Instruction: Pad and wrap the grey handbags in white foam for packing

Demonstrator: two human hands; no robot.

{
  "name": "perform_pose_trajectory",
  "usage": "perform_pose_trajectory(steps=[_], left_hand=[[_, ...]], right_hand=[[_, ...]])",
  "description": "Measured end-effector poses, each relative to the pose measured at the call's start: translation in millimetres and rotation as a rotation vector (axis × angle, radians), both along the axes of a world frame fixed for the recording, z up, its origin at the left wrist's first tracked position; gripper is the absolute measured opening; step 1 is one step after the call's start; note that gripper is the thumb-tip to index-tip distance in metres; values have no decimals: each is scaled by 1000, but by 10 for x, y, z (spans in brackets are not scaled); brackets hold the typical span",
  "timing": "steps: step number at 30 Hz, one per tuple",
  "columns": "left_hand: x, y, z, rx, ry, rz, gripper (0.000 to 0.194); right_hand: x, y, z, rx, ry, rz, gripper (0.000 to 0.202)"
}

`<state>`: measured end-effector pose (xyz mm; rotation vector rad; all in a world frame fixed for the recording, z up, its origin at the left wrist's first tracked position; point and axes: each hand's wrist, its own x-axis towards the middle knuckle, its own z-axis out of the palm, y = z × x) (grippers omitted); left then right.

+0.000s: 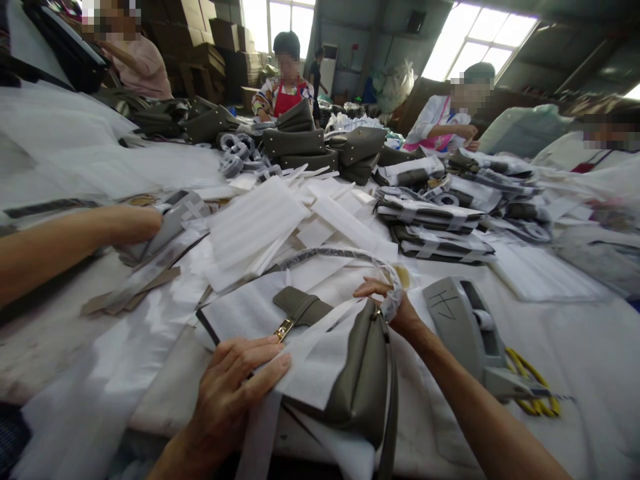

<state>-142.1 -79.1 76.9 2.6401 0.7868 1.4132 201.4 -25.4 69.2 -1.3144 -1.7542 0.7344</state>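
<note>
An olive-grey handbag [357, 373] lies tilted in front of me, partly covered by a white foam sheet [313, 367]. Its strap tab [303, 307] carries a gold clasp [283, 330]. My left hand [240, 383] grips the bag's left side, fingers laid over the sheet beside the clasp; the thumb is out of sight. Clear wrapping covers the arched handle [345, 253]. At the handle's right end, my right hand [393, 303] reaches behind it with fingers stretched leftward, touching or very near it. Part of that hand is hidden by the handle.
A grey tape dispenser [463, 333] with yellow loops [535, 387] stands at right. Foam sheets [255, 227] pile up beyond the bag. Wrapped bags [435, 227] are stacked farther right. Another person's arm [80, 243] reaches in from the left. Several people work across the table.
</note>
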Motion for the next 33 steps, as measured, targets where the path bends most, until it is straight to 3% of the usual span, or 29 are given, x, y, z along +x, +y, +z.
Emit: perform_pose_trajectory(steps=[4,8,13,16,21,26,33], left_hand=[[174,-44,-27,28,27,80,29],[319,-43,-63,37,33,126,35],[459,-23,-77,15,20,224,48],[580,8,-46,1,23,288,50],[791,36,-26,8,108,383,40],[852,-59,-152,44,232,326,41],[797,-163,-253,37,389,210,52]], right_hand=[[-65,-343,-91,-64,-67,-193,21],[-161,-692,-23,-295,47,-376,24],[-310,-934,50,-585,426,-389,35],[-449,-1071,13,-706,470,-391,38],[-692,-1296,-85,-715,565,-403,42],[-671,-1521,-112,-739,727,-484,50],[-842,-1742,-102,-734,496,-348,39]])
